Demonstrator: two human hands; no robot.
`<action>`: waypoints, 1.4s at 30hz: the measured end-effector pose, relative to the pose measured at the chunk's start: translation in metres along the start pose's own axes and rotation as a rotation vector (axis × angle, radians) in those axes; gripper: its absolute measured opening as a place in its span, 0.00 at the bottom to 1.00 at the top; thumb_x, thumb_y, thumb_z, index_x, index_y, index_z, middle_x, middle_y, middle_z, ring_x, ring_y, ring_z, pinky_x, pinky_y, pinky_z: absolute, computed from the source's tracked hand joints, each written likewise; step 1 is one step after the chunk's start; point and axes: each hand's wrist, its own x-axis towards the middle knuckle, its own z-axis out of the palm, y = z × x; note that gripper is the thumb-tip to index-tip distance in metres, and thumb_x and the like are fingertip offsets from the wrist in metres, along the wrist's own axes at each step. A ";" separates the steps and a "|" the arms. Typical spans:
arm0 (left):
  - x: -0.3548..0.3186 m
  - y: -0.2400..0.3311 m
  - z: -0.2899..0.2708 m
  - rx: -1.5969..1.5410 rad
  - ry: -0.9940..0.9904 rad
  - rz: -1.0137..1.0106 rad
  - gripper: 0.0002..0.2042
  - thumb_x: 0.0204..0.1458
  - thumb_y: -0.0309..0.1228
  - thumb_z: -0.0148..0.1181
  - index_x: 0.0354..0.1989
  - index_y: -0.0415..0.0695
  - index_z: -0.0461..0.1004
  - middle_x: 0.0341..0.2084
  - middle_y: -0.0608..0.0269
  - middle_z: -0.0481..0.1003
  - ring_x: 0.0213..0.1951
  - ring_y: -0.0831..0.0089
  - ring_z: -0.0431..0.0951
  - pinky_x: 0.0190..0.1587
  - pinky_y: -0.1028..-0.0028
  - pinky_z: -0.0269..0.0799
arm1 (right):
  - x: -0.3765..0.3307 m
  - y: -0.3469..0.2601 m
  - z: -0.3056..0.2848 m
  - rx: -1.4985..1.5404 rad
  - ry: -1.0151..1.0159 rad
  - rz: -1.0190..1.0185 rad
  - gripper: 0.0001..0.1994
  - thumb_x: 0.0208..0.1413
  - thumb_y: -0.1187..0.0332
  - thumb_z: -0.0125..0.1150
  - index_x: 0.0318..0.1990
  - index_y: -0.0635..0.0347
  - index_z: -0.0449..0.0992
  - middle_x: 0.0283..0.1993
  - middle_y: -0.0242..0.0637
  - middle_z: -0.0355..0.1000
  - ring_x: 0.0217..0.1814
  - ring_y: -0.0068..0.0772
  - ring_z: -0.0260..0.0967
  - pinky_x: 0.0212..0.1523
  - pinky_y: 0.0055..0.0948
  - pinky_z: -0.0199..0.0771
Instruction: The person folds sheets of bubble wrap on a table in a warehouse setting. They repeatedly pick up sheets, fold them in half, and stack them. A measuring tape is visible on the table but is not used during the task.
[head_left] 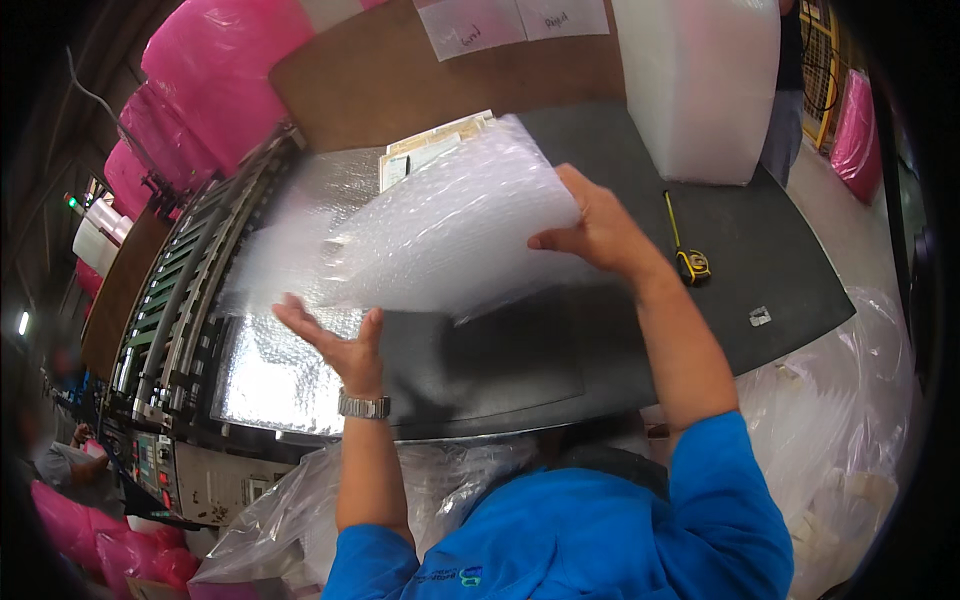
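Observation:
A folded sheet of clear bubble wrap (pixel 450 220) is held up over the dark table. My right hand (pixel 600 220) grips its right edge, the thumb on the near face. My left hand (pixel 335 340), a metal watch on its wrist, is spread open just below the sheet's left part; no grip on it shows. The sheet's left end is smeared by motion. Beneath it, a shiny silver bubble sheet (pixel 275 385) lies on the table's left side. Papers and a pen (pixel 405 165) show partly behind the bubble wrap.
A tape measure (pixel 692 266) with its blade out and a small silver scrap (pixel 760 316) lie at right on the table (pixel 500 370). A tall white stack (pixel 700 90) stands at the back right. A roller machine (pixel 175 300) borders the left. Plastic bags hang near the front edge.

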 end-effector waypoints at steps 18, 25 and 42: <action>-0.060 -0.013 0.013 -0.408 -0.483 -0.399 0.35 0.37 0.31 0.66 0.53 0.38 0.52 0.45 0.55 0.63 0.46 0.69 0.64 0.48 0.70 0.61 | 0.009 0.110 0.030 0.374 0.019 0.071 0.57 0.20 0.42 0.70 0.60 0.61 0.48 0.61 0.47 0.49 0.65 0.40 0.42 0.61 0.35 0.43; -0.063 0.003 0.013 -0.437 -0.510 -0.488 0.24 0.36 0.33 0.67 0.42 0.38 0.66 0.36 0.60 0.70 0.38 0.71 0.69 0.40 0.72 0.66 | -0.012 0.101 0.057 0.750 0.069 0.113 0.36 0.37 0.52 0.66 0.53 0.61 0.61 0.50 0.36 0.63 0.53 0.29 0.57 0.54 0.29 0.55; -0.060 0.011 0.000 -0.519 -0.510 -0.636 0.14 0.39 0.25 0.64 0.36 0.38 0.70 0.31 0.64 0.71 0.33 0.76 0.70 0.38 0.74 0.66 | -0.017 0.112 0.036 0.897 0.010 -0.004 0.52 0.26 0.40 0.67 0.57 0.65 0.52 0.58 0.41 0.51 0.60 0.31 0.48 0.55 0.30 0.53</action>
